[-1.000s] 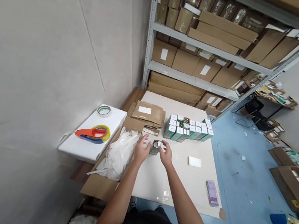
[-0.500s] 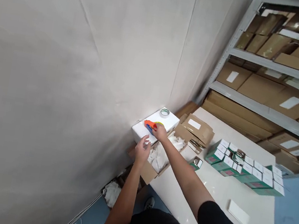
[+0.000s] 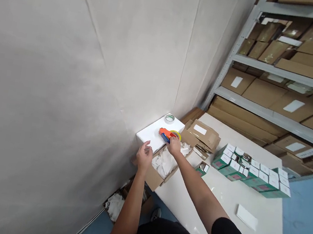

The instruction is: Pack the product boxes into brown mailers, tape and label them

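Note:
My right hand (image 3: 174,146) grips an orange and blue tape dispenser (image 3: 166,134) with a yellow-rimmed roll of tape, held over the near edge of a white box (image 3: 149,133). Beside that box's near edge, my left hand (image 3: 144,155) is raised with its fingers apart and curved, holding nothing I can see. Below and between the hands lies an open cardboard box (image 3: 155,179) filled with crumpled white paper (image 3: 165,162). A separate roll of tape (image 3: 169,118) rests on the far end of the white box.
Several green and white small boxes (image 3: 256,176) stand in rows on the white table (image 3: 206,216), with one open green box (image 3: 202,168) apart. Flattened cardboard (image 3: 205,134) lies behind. A white stack (image 3: 247,216) sits nearer me. Shelves (image 3: 281,117) hold cartons; a wall (image 3: 108,66) rises at left.
My right hand has drawn the tape dispenser right, toward the open cardboard box. My left hand has shifted slightly left, away from it. The view has tilted a little.

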Motion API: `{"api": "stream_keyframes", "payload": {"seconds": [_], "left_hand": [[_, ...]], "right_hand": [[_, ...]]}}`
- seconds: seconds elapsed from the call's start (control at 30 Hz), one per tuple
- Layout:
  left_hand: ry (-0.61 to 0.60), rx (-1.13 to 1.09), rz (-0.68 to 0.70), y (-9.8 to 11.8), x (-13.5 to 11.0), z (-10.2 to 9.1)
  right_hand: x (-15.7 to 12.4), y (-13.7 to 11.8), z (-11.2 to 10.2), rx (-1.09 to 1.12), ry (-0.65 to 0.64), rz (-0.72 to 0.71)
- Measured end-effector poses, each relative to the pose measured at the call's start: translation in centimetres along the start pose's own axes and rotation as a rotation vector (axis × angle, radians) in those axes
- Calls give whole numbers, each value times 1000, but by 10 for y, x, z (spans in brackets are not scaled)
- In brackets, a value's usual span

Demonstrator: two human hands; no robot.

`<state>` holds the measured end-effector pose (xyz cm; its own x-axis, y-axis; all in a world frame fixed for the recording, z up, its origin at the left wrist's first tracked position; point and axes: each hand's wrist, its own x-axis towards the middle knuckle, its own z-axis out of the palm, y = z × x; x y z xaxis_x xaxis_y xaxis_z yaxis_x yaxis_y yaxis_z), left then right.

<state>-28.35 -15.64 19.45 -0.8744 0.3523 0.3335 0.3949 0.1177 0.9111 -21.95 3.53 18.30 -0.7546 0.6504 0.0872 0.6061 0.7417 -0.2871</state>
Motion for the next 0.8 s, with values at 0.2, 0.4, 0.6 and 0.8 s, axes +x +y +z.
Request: {"api": "stream_keyframes", "payload": {"seconds": [0.2,0.4,0.6,0.8], "left_hand": [[1,-38,114,39,-13,46],[-59,-98,144,75,-48,116],[-326,-180,202,113,-127,194],[-524,-180,230,139,-206,224]], "right_hand": [[-68,66,-27,50,275,23],[-168,141,-45,40,519,142],[-280,214,-36,37,498,397],[-389,267,-11,90,236,715]]}}
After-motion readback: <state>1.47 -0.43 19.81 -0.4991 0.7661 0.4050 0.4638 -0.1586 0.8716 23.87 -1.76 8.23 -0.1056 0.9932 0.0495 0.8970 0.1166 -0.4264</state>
